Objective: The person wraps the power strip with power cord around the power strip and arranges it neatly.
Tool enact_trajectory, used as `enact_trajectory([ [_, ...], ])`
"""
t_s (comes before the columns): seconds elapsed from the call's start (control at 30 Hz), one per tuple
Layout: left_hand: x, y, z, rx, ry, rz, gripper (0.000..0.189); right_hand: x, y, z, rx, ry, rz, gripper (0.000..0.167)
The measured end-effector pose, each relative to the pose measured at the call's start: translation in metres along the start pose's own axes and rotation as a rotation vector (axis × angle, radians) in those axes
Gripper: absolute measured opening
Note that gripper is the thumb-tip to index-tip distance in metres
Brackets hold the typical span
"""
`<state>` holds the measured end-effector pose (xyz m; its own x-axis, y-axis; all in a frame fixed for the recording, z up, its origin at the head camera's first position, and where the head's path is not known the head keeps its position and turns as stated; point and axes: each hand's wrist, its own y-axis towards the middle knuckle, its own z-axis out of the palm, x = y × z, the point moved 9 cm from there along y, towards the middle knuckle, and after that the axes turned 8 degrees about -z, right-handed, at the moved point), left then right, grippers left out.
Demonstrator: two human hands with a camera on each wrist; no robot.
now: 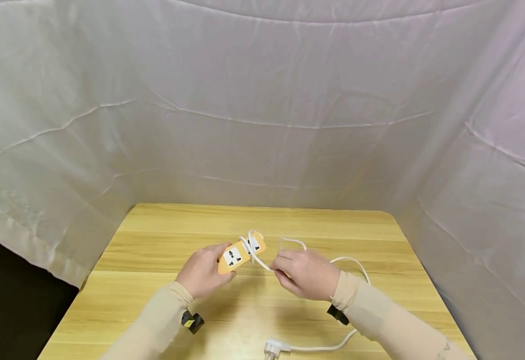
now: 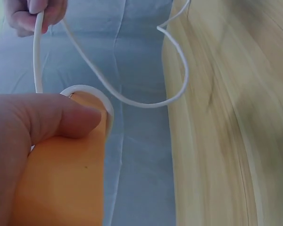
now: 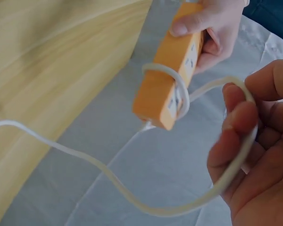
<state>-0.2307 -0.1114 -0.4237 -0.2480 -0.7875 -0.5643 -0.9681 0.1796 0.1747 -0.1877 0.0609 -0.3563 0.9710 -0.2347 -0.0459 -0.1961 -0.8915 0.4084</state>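
My left hand (image 1: 204,274) grips one end of an orange power strip (image 1: 240,253) and holds it above the wooden table (image 1: 163,240). Its white cord (image 1: 250,250) is looped once around the strip's far end. My right hand (image 1: 306,273) pinches the cord just right of the strip. In the right wrist view the cord (image 3: 146,205) curls round my right fingers (image 3: 236,136) and circles the strip (image 3: 172,70). The left wrist view shows my thumb (image 2: 52,117) on the strip's orange back (image 2: 66,179). The white plug (image 1: 272,347) lies at the table's near edge.
White cloth (image 1: 262,100) hangs behind and on both sides of the table. Slack cord (image 1: 357,265) trails over the table behind my right wrist and runs down to the plug. A dark gap (image 1: 10,300) shows at the lower left beside the table.
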Motion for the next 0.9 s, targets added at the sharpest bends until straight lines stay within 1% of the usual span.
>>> enact_trajectory([
  [0.1,0.001,0.001,-0.003,-0.022,0.008,0.003,0.067,0.0,-0.003,0.005,0.012,0.045,0.025,0.018],
  [0.2,0.002,0.002,-0.006,-0.033,0.015,0.005,0.068,0.001,-0.006,0.01,0.027,0.073,0.042,0.023],
  [0.33,0.002,0.003,-0.007,-0.037,0.015,0.011,0.067,0.001,-0.009,0.02,0.071,0.108,0.072,0.019],
  [0.57,-0.003,-0.001,-0.006,-0.022,-0.03,0.025,0.067,-0.007,-0.015,0.041,0.182,0.23,0.183,0.017],
  [0.73,-0.009,-0.004,-0.009,-0.03,-0.058,0.049,0.067,-0.01,-0.017,0.049,0.204,0.315,0.23,0.015],
  [0.9,-0.016,-0.007,-0.013,-0.046,-0.092,0.087,0.066,-0.012,-0.019,0.059,0.218,0.386,0.247,0.005],
])
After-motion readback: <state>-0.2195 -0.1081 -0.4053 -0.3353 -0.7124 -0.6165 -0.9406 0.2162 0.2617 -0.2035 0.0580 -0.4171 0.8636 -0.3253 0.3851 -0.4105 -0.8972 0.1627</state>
